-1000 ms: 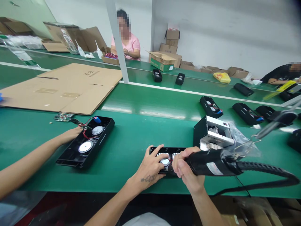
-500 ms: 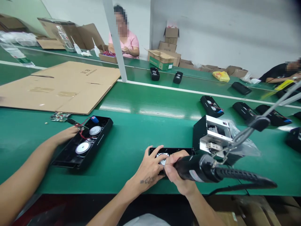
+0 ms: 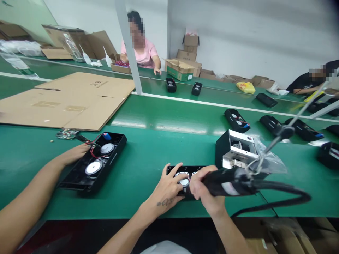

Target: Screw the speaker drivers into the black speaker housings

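A black speaker housing (image 3: 188, 169) with round silver speakers lies on the green table in front of me. My left hand (image 3: 167, 187) rests over its left end, fingers bent and spread, gripping the housing and touching a speaker (image 3: 184, 181). My right hand (image 3: 208, 192) is wrapped round a black corded power tool (image 3: 229, 183), held roughly level above the housing's right part. The tool's tip is hidden behind my fingers. Right behind the tool stands a black and silver machine (image 3: 237, 150).
At the left, a co-worker's hand (image 3: 75, 153) touches a larger open black housing (image 3: 120, 155). Flat cardboard (image 3: 87, 102) and a circuit board (image 3: 67, 133) lie beyond. More black housings (image 3: 235, 120) sit on the belt. A metal post (image 3: 132, 60) rises mid-left.
My right hand and the power tool have moved slightly right along the housing, uncovering part of a second speaker. My left hand stays in place. The person across has lowered one hand to the table.
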The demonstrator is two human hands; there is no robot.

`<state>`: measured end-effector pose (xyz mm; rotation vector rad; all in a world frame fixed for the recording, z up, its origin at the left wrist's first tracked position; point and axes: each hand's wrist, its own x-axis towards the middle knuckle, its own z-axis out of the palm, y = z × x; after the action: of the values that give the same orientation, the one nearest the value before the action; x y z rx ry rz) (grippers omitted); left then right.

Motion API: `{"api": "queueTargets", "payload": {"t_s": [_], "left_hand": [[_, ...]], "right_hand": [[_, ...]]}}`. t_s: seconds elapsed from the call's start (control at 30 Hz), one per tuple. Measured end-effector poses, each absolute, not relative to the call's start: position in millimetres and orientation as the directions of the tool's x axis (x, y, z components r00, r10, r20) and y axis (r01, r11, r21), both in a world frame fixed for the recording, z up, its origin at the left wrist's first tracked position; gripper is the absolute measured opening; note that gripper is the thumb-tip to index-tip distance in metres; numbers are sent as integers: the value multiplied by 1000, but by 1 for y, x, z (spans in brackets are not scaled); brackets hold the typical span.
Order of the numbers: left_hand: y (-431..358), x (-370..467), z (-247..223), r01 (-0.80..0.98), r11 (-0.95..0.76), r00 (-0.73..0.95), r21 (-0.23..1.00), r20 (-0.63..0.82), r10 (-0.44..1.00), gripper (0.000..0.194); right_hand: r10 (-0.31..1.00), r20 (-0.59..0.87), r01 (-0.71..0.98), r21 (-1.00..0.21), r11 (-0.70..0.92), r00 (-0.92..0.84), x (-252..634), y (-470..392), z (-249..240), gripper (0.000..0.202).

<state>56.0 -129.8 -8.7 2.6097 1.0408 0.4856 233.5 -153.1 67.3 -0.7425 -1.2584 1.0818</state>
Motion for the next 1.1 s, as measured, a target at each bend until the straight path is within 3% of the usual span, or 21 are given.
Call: {"api": "queueTargets", "payload": {"t_s": [0.07,0.13,0.23,0.3,0.4,0.53,0.67,0.83,0.93,1.0,1.1], "left_hand": [[-131,50,0,597,-716,714,362,168,680,22],[-135,39,5,581,-716,716,388,176,676,21],[-138,13,2,565,-636,605,527,260,753,21],[-135,-3,-6,574,-509,431,642,291,854,30],[-124,-14,-22,582,-232,226,779,119,967,52],[-114,-6,-38,542,0,187,840,-120,975,78],[-113,2,-47,533,76,192,843,-208,959,82],[-111,2,-55,532,74,158,844,-184,970,81],[-109,2,-64,531,38,136,847,-129,982,76],[-107,1,-70,527,32,120,849,-112,986,74],[-105,1,-75,511,29,97,859,-91,991,72]], "right_hand": [[912,409,-364,-843,396,44,254,-158,82,8],[891,420,-360,-815,455,174,283,-164,95,7],[837,358,-148,-881,450,414,340,-167,99,17],[735,340,25,-915,403,586,382,-164,89,28],[540,380,216,-914,343,751,439,-152,63,40],[501,390,277,-917,287,772,484,-139,34,46],[550,345,226,-935,275,760,490,-136,25,51],[612,318,110,-929,353,724,464,-141,58,48],[627,374,-9,-854,520,684,445,-136,98,40],[554,452,-53,-740,671,699,436,-122,123,38],[364,513,67,-643,763,777,434,-87,143,45]]}}
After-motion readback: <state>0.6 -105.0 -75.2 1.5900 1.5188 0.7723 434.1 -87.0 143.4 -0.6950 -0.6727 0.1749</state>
